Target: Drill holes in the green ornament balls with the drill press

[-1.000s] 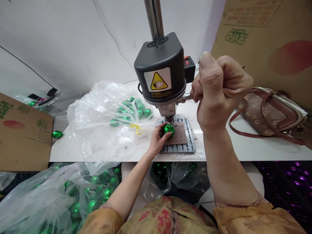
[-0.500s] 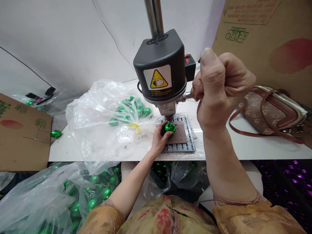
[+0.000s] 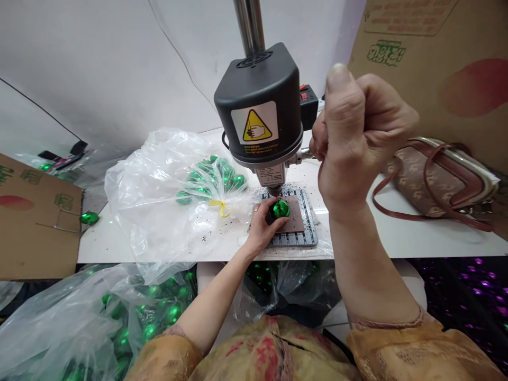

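My left hand point(image 3: 264, 223) grips a shiny green ball point(image 3: 281, 209) between thumb and fingers, just under the chuck point(image 3: 274, 191) of a black-headed bench drill press point(image 3: 260, 100). Beneath the ball lies a brown board point(image 3: 296, 219) on the slotted grey base plate point(image 3: 310, 235). Dark crumbs are scattered over the plate and table. My right hand point(image 3: 357, 137) is raised to the right of the drill head, its fingers closed round the end of the feed lever point(image 3: 306, 153). Most of the lever's grip is hidden by that hand.
A clear plastic bag point(image 3: 138, 196) with green balls, tied in yellow, spreads left of the drill. A brown handbag point(image 3: 434, 177) sits at right, before a large carton point(image 3: 444, 79). Another carton point(image 3: 35, 222) stands left, beside a loose green ball point(image 3: 89, 217). More bagged green balls point(image 3: 146, 312) lie below the table.
My left hand has turned the green ball and shifted it slightly right on the board. My right hand stays on the lever, marginally higher. The view has moved a little.
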{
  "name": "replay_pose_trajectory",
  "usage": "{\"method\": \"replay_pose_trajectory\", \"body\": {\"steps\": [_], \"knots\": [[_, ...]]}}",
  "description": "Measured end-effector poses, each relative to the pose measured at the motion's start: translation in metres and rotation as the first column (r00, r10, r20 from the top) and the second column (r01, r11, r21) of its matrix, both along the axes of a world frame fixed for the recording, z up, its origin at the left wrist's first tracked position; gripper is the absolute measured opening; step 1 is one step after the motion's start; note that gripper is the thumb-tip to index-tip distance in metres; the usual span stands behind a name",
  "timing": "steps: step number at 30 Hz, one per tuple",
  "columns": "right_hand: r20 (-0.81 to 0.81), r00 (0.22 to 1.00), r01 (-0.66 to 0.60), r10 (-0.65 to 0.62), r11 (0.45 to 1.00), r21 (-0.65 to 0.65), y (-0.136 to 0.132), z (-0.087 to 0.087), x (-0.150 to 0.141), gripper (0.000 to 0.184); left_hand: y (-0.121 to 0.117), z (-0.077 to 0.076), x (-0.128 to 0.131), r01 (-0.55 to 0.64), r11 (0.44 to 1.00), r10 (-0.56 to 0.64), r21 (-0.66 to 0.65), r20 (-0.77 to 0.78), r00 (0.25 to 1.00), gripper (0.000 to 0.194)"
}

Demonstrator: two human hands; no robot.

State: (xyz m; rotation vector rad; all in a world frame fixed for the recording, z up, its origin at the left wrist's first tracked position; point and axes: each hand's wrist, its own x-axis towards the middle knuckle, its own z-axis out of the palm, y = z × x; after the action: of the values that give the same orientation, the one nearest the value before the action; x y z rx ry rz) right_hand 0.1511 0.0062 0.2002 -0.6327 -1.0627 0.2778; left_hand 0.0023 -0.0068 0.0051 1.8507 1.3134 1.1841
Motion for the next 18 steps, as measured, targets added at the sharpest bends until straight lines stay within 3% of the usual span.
{"method": "replay_pose_trajectory", "body": {"steps": [4, 10, 18], "knots": [[-0.022, 0.997, -0.067, 0.069, 0.994, 0.084, 0.003, -0.002, 0.001, 0.044, 0.001, 0.001, 0.003, 0.015, 1.000, -0.015, -0.007, 0.020, 1.000, 0.053], [-0.006, 0.999, 0.032, -0.032, 0.999, 0.032, -0.006, -0.024, 0.000, 0.050, 0.001, 0.000, 0.002, 0.025, 0.999, -0.022, -0.029, 0.075, 0.997, 0.054], [-0.009, 0.999, 0.040, -0.039, 0.973, 0.228, -0.006, -0.048, 0.001, 0.050, 0.001, -0.001, 0.002, 0.022, 1.000, -0.022, -0.015, 0.026, 0.999, 0.052]]}}
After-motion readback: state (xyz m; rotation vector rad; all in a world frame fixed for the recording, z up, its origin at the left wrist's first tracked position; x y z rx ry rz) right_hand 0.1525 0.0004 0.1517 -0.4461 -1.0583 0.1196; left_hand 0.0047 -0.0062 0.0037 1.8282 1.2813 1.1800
